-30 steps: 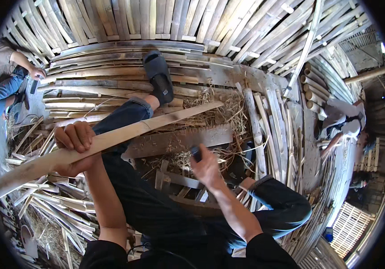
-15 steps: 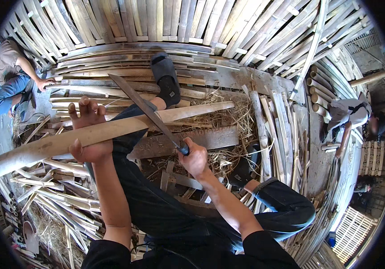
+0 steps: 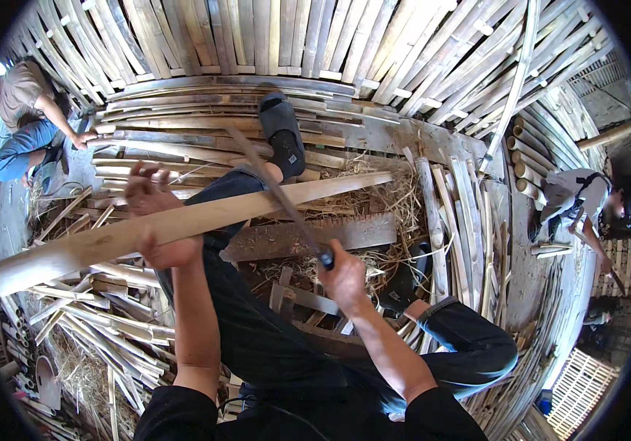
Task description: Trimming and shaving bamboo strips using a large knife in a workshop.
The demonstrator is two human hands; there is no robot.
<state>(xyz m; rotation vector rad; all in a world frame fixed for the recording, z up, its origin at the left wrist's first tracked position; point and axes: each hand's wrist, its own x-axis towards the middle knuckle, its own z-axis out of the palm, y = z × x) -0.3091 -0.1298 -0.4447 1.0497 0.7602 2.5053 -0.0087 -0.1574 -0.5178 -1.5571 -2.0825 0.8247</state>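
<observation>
A long split bamboo strip (image 3: 227,212) slants across in front of me, its wide end at the left and its narrow end past my raised knee. My left hand (image 3: 176,251) bears it from beneath, palm up, fingers beyond the far edge and thumb on the near side. The fingers are blurred. In my right hand (image 3: 343,279) is the dark handle of a long knife (image 3: 278,192), the fist closed round it. The blade points up and left and crosses over the strip near my knee; whether it touches cannot be told.
A wooden board (image 3: 363,232) lies between my legs, among shavings (image 3: 396,202). Split bamboo lies heaped at left (image 3: 109,323), with more strips (image 3: 447,213) at right. Bamboo tubes (image 3: 528,158) stand stacked farther right. One person (image 3: 29,117) crouches at far left, another (image 3: 580,195) bends at right.
My right hand and the knife have moved right and slightly nearer me. The strip has shifted slightly right and turned, showing a paler face. The person at right now holds a long piece.
</observation>
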